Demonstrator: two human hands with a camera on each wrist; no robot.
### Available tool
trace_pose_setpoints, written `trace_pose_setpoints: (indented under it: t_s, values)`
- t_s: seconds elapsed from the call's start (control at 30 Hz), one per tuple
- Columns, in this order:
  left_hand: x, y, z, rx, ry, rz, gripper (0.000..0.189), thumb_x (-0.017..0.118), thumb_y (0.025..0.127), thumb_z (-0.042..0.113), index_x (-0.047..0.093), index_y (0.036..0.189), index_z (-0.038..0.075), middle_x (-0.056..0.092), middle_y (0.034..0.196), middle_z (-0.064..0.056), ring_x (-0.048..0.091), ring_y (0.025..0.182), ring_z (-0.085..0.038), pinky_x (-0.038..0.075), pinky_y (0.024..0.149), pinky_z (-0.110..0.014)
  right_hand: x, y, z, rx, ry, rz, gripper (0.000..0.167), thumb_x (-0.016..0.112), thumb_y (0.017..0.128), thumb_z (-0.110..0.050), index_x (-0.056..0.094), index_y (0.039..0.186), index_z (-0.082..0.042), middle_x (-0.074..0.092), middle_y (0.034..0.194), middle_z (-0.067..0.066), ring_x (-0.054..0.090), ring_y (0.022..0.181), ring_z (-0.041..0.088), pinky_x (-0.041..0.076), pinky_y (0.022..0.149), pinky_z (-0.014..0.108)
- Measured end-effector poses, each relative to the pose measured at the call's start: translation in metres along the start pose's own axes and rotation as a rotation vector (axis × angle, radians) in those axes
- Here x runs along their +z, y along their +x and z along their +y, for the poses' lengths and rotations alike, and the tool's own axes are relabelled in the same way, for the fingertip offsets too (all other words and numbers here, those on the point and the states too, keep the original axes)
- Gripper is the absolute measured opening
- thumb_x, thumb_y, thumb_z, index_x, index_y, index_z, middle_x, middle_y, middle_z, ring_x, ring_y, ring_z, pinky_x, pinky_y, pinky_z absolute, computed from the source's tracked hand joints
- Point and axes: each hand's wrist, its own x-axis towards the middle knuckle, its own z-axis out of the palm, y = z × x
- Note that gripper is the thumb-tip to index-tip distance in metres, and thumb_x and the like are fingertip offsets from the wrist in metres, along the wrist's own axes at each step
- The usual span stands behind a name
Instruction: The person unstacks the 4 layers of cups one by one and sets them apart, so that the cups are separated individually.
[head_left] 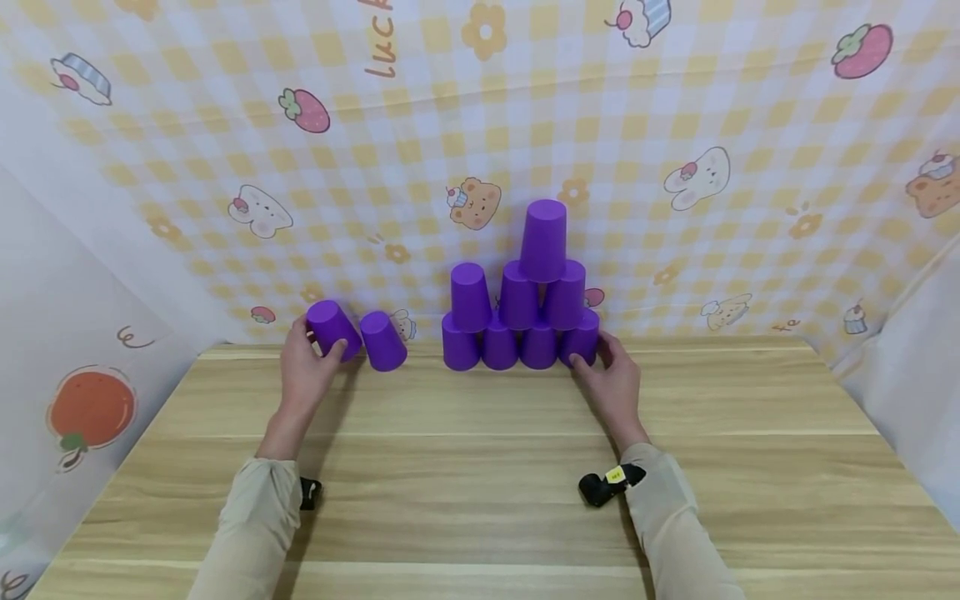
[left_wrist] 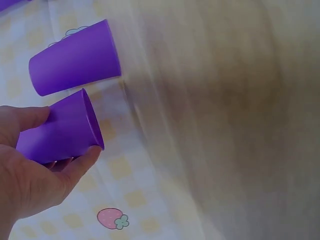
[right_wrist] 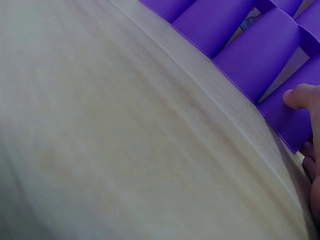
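My left hand (head_left: 303, 367) grips a purple cup (head_left: 330, 327) that is upside down and tilted, its rim clear of the table in the left wrist view. Right beside it, a second purple cup (head_left: 383, 342) stands upside down. Further right rises a stack of upturned purple cups: a bottom row of several, a middle row of three with a gap after its left cup (head_left: 470, 297), and one top cup (head_left: 545, 242). At the stack's right end, my right hand (head_left: 617, 379) holds the lowest cup (right_wrist: 290, 112), thumb in front and fingers round the far side.
The wooden table (head_left: 465, 500) reaches back to a yellow-checked cloth (head_left: 360, 167) printed with cartoon bears and fruit, just behind the cups. White cloth (head_left: 67, 267) hangs along the left side. A black wrist camera (head_left: 600, 487) is strapped to the right sleeve.
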Motion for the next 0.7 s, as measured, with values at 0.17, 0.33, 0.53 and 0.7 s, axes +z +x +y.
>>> trace_pose_setpoints:
  t_s: [0.17, 0.33, 0.53, 0.7]
  values:
    - [0.0011, 0.0007, -0.0018, -0.003, 0.019, -0.009, 0.059, 0.064, 0.080, -0.005, 0.034, 0.130, -0.016, 0.045, 0.122, -0.034, 0.046, 0.111, -0.048, 0.041, 0.095, -0.052, -0.0011, -0.0003, -0.0006, 0.004, 0.003, -0.006, 0.056, 0.073, 0.079, -0.011, 0.050, 0.128, 0.003, 0.054, 0.125, 0.022, 0.052, 0.116, 0.031, 0.041, 0.099, 0.032]
    - [0.0030, 0.0027, -0.0040, -0.037, 0.046, -0.048, 0.060, 0.065, 0.080, -0.004, 0.033, 0.129, -0.017, 0.045, 0.122, -0.035, 0.046, 0.112, -0.048, 0.039, 0.096, -0.051, -0.0016, -0.0005, -0.0016, 0.006, 0.002, -0.003, 0.055, 0.073, 0.080, -0.013, 0.050, 0.128, 0.003, 0.054, 0.125, 0.023, 0.052, 0.116, 0.030, 0.041, 0.098, 0.031]
    - [0.0033, 0.0042, -0.0064, -0.095, 0.073, -0.091, 0.061, 0.065, 0.080, -0.002, 0.031, 0.129, -0.017, 0.044, 0.123, -0.037, 0.046, 0.113, -0.048, 0.039, 0.097, -0.051, -0.0011, -0.0010, -0.0021, 0.005, 0.015, -0.001, 0.055, 0.073, 0.080, -0.012, 0.050, 0.128, 0.003, 0.054, 0.124, 0.023, 0.052, 0.116, 0.030, 0.041, 0.098, 0.031]
    - [0.0022, 0.0059, -0.0084, -0.129, 0.085, -0.129, 0.061, 0.065, 0.079, -0.002, 0.031, 0.127, -0.017, 0.045, 0.122, -0.038, 0.046, 0.112, -0.048, 0.039, 0.097, -0.051, -0.0010, -0.0012, -0.0022, 0.002, 0.016, -0.003, 0.055, 0.072, 0.080, -0.011, 0.050, 0.128, 0.003, 0.054, 0.124, 0.023, 0.052, 0.116, 0.031, 0.042, 0.098, 0.031]
